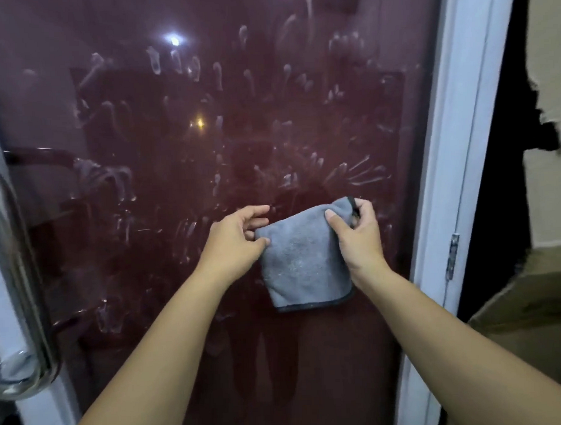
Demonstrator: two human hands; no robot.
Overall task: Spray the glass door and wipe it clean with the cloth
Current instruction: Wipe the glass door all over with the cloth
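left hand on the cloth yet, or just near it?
Touching. The head view shows the left hand pinching the cloth's left edge between thumb and fingers; the right hand grips its top right corner.

Two bare hands hold a folded grey cloth point(303, 259) at centre frame against a dark glass door point(174, 136) covered in whitish smears. The left hand point(235, 242) pinches its left edge; the right hand point(356, 238) grips its upper right corner. A white frame point(455, 142) runs down the right, and a metal handle point(17, 285) curves at lower left.

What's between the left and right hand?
Head view: only the grey cloth, its top edge held by left hand and right hand, before the smeared glass door.
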